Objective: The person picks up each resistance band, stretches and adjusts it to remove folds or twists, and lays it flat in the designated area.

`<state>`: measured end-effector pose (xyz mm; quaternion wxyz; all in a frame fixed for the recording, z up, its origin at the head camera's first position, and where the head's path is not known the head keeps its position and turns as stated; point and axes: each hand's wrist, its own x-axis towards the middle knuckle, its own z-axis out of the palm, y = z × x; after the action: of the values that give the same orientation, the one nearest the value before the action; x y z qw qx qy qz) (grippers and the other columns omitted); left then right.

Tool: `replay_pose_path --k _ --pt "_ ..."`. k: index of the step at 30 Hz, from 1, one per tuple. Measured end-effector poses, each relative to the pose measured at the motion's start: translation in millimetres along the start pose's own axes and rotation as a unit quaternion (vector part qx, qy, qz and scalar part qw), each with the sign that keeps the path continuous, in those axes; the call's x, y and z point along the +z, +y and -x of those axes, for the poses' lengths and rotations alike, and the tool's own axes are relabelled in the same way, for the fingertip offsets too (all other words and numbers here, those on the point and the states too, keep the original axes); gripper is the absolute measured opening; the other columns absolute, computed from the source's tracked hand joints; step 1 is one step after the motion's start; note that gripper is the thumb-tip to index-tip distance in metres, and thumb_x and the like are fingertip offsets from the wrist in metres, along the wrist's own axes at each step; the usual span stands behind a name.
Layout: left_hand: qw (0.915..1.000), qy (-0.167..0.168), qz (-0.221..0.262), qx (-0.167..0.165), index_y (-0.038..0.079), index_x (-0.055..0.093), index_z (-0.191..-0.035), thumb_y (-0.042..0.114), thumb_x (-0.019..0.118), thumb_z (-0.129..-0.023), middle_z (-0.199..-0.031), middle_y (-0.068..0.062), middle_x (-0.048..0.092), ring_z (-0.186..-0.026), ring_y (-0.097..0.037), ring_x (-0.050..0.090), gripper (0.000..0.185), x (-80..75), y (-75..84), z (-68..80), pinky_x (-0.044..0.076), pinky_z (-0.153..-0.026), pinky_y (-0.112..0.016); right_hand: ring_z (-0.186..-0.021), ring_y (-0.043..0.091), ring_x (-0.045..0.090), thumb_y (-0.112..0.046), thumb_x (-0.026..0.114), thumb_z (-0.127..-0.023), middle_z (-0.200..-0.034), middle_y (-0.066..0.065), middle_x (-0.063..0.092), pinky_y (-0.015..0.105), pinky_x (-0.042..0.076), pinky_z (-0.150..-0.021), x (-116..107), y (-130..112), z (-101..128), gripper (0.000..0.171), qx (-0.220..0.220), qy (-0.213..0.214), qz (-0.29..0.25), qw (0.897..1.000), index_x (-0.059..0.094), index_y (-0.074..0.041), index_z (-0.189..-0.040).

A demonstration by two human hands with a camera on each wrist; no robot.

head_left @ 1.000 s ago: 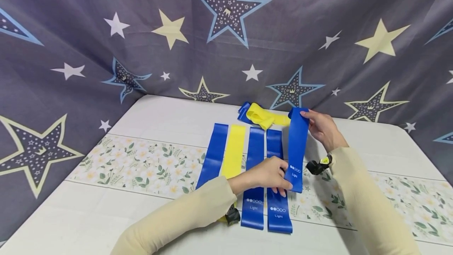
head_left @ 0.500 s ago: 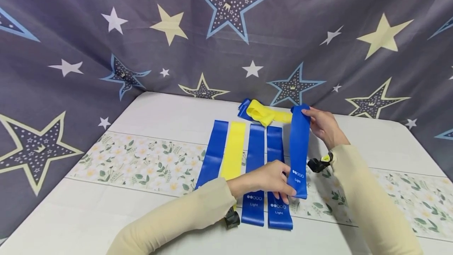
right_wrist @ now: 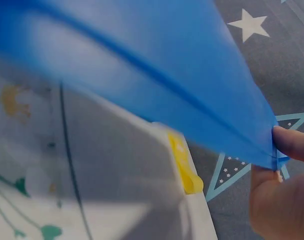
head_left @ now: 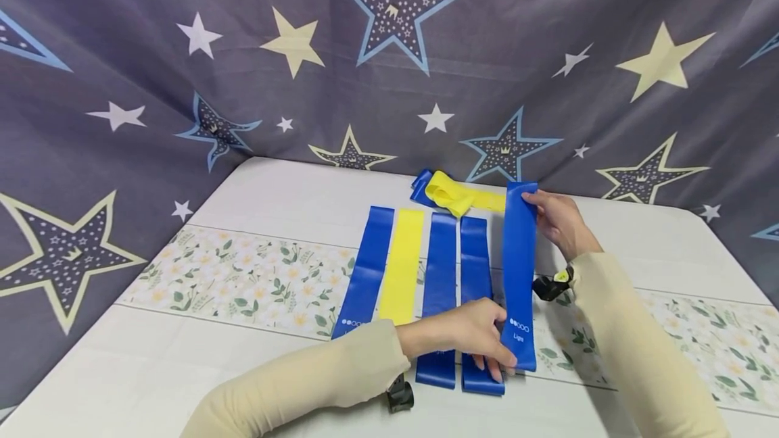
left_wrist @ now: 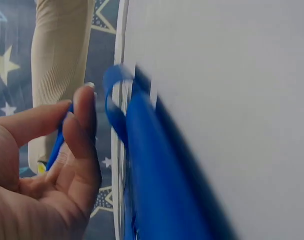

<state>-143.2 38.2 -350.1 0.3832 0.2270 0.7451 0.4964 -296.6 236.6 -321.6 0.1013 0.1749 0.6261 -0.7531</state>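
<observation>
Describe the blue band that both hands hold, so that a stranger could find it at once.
On the white table with a floral strip, flat bands lie side by side in a row. The held blue band is at the row's right end, stretched between the left hand and right hand. Unlike its neighbours, it is lifted.

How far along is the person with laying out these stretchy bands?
Four resistance bands already lie side by side on the table: three blue, one yellow. A fifth blue band is in hand, the left hand pinching its near end, the right hand its far end. A tangled pile behind remains.
</observation>
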Motion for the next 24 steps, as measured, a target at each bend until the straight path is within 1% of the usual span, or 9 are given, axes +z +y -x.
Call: replay_pose_path --k 2,4,7,11,13,16,18,21,24 --pt "1.0000 -0.003 0.004 -0.005 -0.001 0.053 -0.093 0.001 0.069 -0.084 -0.073 -0.014 0.073 -0.056 -0.020 0.069 0.019 2.1 -0.1 0.8 0.052 -0.047 -0.026 -0.125 0.009 0.041 -0.012 0.053 -0.096 -0.158 0.005 0.022 0.023 0.034 -0.109 -1 1 -1 0.063 -0.008 -0.004 0.028 1.000 0.022 -0.005 -0.150" --pt "0.9999 0.000 0.007 -0.012 0.002 0.051 -0.085 0.002 0.068 -0.085 -0.072 -0.014 0.072 -0.057 -0.022 0.070 0.017 4.5 0.0 1.9 0.052 -0.046 -0.026 -0.114 0.006 0.048 -0.010 0.053 -0.096 -0.154 0.007 0.029 0.018 0.042 -0.101 -2 3 -2 0.062 -0.019 -0.010 0.048 0.999 0.023 -0.003 -0.150" --pt "0.9997 -0.002 0.005 -0.023 0.006 0.048 -0.074 0.003 0.065 -0.088 -0.071 -0.013 0.072 -0.056 -0.020 0.069 0.022 7.7 -0.6 2.4 0.049 -0.045 -0.023 -0.092 0.001 0.052 -0.007 0.052 -0.095 -0.130 0.010 0.047 0.012 0.049 -0.081 -2 8 -4 0.062 -0.029 -0.018 0.063 0.997 0.022 0.000 -0.149" --pt "0.9995 -0.014 0.002 -0.029 0.006 0.049 -0.069 0.005 0.063 -0.090 -0.071 -0.015 0.072 -0.046 -0.011 0.061 0.024 11.4 -1.7 3.0 0.039 -0.041 -0.021 -0.076 -0.001 0.051 -0.002 0.048 -0.096 -0.104 -0.001 0.047 0.011 0.047 -0.067 -4 14 -7 0.065 -0.025 -0.040 0.091 0.995 0.013 0.003 -0.150" --pt "0.9993 -0.019 0.003 -0.032 0.006 0.048 -0.067 0.005 0.063 -0.090 -0.072 -0.017 0.071 -0.043 -0.008 0.056 0.027 13.7 -1.4 3.2 0.034 -0.040 -0.020 -0.077 -0.001 0.048 0.000 0.043 -0.097 -0.117 0.007 0.048 0.011 0.046 -0.067 -6 17 -9 0.065 -0.019 -0.053 0.115 0.992 0.007 0.004 -0.151" --pt "0.9990 -0.025 0.003 -0.036 0.007 0.045 -0.061 0.006 0.062 -0.091 -0.074 -0.020 0.071 -0.041 -0.007 0.054 0.034 17.1 0.2 3.5 0.030 -0.038 -0.019 -0.076 -0.001 0.047 -0.001 0.040 -0.097 -0.136 0.015 0.037 0.011 0.046 -0.066 -8 21 -12 0.063 -0.008 -0.056 0.165 0.985 0.006 0.003 -0.150" --pt "0.9988 -0.028 -0.002 -0.039 0.008 0.044 -0.058 0.007 0.060 -0.092 -0.073 -0.020 0.071 -0.040 -0.007 0.054 0.038 19.4 0.9 3.2 0.029 -0.038 -0.019 -0.075 -0.001 0.047 -0.002 0.041 -0.097 -0.135 0.015 0.039 0.012 0.046 -0.065 -9 22 -12 0.062 0.004 -0.055 0.189 0.980 0.010 0.003 -0.150" --pt "0.9984 -0.037 -0.002 -0.043 0.008 0.047 -0.054 0.007 0.056 -0.093 -0.070 -0.020 0.070 -0.039 -0.009 0.053 0.040 21.5 1.3 2.7 0.028 -0.038 -0.020 -0.065 0.000 0.048 -0.005 0.045 -0.097 -0.104 0.003 0.054 0.014 0.046 -0.060 -9 23 -13 0.056 0.011 -0.057 0.235 0.970 0.022 0.005 -0.148" --pt "0.9975 -0.047 0.000 -0.052 0.006 0.056 -0.056 0.007 0.053 -0.094 -0.061 -0.015 0.068 -0.038 -0.010 0.051 0.037 22.0 1.2 2.5 0.025 -0.037 -0.021 -0.062 0.001 0.048 -0.005 0.046 -0.097 -0.079 -0.006 0.053 0.015 0.045 -0.058 -9 23 -14 0.052 0.006 -0.069 0.270 0.960 0.029 0.008 -0.144"
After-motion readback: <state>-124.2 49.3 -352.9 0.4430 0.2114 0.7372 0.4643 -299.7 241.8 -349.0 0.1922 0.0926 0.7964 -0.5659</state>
